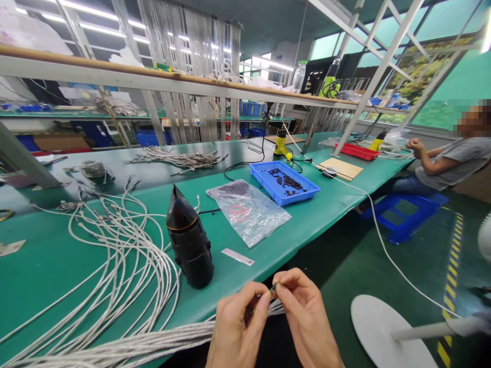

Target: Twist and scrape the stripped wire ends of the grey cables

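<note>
At the bottom centre my left hand (240, 324) and my right hand (305, 314) meet fingertip to fingertip, both closed in a pinch. Between them is a small dark piece with thin coloured wires (272, 290), partly hidden by the fingers. A bundle of whitish braided cables (153, 343) runs from the left to beneath my hands. More of these cables (153, 266) lie looped on the green table (42, 271). A black cylindrical object (191, 245) stands upright left of my hands, with a small metal ruler (238, 256) to its right.
A clear plastic bag (247, 212) and a blue tray (284, 183) of small dark parts lie beyond my hands. Farther back are a yellow tool (282, 145) and a red tray (358, 152). A person (452, 153) sits at right; a white round base (387, 332) stands below.
</note>
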A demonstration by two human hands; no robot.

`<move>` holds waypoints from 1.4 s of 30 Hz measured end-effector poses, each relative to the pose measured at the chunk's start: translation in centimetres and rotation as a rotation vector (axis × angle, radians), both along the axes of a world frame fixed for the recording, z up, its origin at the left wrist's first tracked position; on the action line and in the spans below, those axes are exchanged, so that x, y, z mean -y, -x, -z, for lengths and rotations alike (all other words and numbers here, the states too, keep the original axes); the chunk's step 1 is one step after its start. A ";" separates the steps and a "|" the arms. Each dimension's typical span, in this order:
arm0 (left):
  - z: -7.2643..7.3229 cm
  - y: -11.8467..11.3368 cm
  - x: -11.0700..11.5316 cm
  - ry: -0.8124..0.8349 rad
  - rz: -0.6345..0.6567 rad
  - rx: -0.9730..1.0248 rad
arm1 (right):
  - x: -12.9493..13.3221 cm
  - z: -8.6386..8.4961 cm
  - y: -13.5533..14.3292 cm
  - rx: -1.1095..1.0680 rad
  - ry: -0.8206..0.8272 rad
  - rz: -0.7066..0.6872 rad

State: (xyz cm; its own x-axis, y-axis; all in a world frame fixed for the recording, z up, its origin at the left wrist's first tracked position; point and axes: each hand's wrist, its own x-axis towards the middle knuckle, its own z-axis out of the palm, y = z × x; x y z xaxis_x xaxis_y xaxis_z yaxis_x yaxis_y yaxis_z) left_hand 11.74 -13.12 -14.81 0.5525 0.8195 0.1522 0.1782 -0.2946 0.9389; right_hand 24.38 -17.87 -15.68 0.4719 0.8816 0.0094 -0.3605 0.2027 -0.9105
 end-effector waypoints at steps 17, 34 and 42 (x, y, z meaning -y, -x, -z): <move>-2.2 1.1 -0.6 0.116 0.110 -0.080 | 0.6 -0.9 -1.4 0.341 0.068 -0.105; -1.1 2.3 -0.9 0.180 0.185 -0.092 | 0.6 0.1 -1.1 0.223 0.066 -0.041; 0.9 2.8 -1.6 -0.003 0.132 -0.132 | 0.4 -0.6 -2.0 0.499 0.143 0.142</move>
State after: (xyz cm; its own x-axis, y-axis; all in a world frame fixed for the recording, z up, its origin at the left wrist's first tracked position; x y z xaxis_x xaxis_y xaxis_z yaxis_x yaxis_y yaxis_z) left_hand 8.91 -11.56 -15.72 0.6708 0.7380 0.0739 0.2593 -0.3267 0.9089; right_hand 26.38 -18.31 -15.11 0.5552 0.8186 0.1473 0.1448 0.0792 -0.9863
